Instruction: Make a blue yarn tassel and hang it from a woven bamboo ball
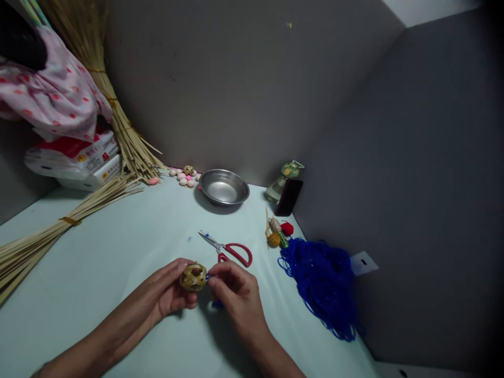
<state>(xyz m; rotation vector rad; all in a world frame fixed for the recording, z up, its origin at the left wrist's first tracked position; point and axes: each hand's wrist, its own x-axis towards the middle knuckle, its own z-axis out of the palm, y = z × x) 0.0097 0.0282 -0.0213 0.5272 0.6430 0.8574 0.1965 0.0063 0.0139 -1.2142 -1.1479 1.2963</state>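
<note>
A small woven ball of tan strips with openings in its sides is in my left hand, fingers curled round it from the left. At the ball's right side my right hand pinches a thin blue cord between thumb and forefinger. A bit of blue shows below the right hand, partly hidden by it. Just beyond my hands lie scissors with red handles, their blades apart and pointing to the upper left.
A metal bowl stands at the back, with pale egg-shaped pieces beside it. Tan strip bundles lie left. On the right are small yarn balls, a blue cord heap, a bottle and a phone.
</note>
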